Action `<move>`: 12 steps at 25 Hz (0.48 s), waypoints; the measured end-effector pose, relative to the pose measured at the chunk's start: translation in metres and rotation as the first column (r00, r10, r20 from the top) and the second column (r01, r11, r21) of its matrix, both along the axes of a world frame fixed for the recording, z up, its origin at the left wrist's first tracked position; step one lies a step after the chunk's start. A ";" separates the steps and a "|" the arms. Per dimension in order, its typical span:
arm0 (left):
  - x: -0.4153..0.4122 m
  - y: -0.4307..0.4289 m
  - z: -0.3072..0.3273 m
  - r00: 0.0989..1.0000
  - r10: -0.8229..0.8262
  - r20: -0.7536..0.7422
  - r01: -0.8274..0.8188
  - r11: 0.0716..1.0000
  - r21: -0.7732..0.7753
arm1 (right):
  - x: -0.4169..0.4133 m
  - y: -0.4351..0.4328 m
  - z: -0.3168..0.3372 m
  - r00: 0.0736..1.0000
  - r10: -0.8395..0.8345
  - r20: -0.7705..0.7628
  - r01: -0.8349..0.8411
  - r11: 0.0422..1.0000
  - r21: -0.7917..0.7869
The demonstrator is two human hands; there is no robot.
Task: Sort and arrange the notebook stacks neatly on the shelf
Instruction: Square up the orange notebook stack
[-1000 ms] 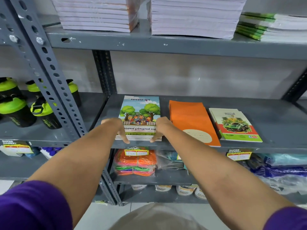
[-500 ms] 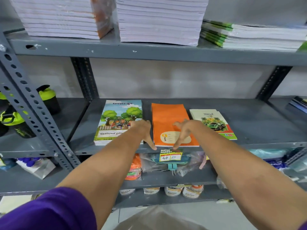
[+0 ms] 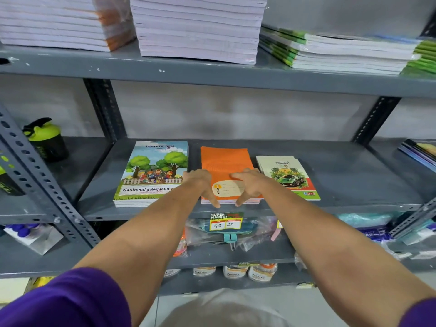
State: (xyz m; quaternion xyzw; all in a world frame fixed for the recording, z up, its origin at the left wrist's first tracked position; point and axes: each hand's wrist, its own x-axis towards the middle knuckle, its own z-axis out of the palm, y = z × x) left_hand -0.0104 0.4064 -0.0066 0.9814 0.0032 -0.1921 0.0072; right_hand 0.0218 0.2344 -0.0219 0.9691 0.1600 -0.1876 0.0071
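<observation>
From the head camera, three low notebook stacks lie side by side on the grey middle shelf [image 3: 354, 185]: a tree-cover stack [image 3: 151, 175] on the left, an orange stack [image 3: 224, 161] in the centre and a car-cover stack [image 3: 287, 178] on the right, each just beside its neighbour. Both hands rest on the orange stack's near end, the left hand [image 3: 200, 182] at its left edge and the right hand [image 3: 247, 185] at its right, fingers spread apart and hooked over the front edge, not clamped; taller stacks sit on the upper shelf [image 3: 212, 74], and a price tag [image 3: 225, 221] hangs below the hands
</observation>
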 end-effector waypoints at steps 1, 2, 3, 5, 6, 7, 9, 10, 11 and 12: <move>0.001 -0.001 0.000 1.000 0.009 -0.003 -0.009 1.000 -0.003 | 0.000 -0.005 0.000 1.000 -0.015 0.016 0.014 0.999 0.029; 0.002 -0.002 0.001 1.000 0.015 -0.015 -0.015 1.000 -0.013 | -0.001 -0.008 0.000 0.999 -0.041 0.035 0.040 0.998 0.050; 0.003 -0.003 0.002 1.000 0.017 -0.026 -0.018 0.999 -0.027 | -0.002 -0.012 0.000 0.996 -0.073 0.056 0.070 0.996 0.047; 0.004 -0.007 0.005 0.999 0.023 -0.034 -0.025 0.997 -0.068 | -0.002 -0.015 0.000 0.989 -0.119 0.086 0.120 0.993 -0.007; 0.004 -0.008 0.005 0.999 0.030 -0.036 -0.033 0.996 -0.088 | -0.002 -0.015 -0.001 0.989 -0.117 0.096 0.120 0.992 -0.028; 0.005 -0.008 0.005 0.999 0.038 -0.039 -0.042 0.994 -0.102 | -0.002 -0.015 -0.002 0.989 -0.105 0.104 0.109 0.994 -0.031; 0.007 -0.009 0.005 0.998 0.050 -0.045 -0.055 0.992 -0.111 | -0.001 -0.018 -0.003 0.987 -0.098 0.127 0.099 0.995 0.003; 0.007 -0.010 0.005 0.997 0.060 -0.052 -0.065 0.991 -0.114 | -0.001 -0.020 -0.004 0.986 -0.103 0.133 0.100 0.995 0.024; 0.007 -0.011 0.005 0.996 0.070 -0.063 -0.077 0.990 -0.116 | -0.002 -0.021 -0.006 0.984 -0.112 0.136 0.107 0.993 0.045; 0.007 -0.012 0.005 0.994 0.078 -0.077 -0.086 0.990 -0.116 | -0.003 -0.022 -0.008 0.983 -0.129 0.133 0.121 0.990 0.073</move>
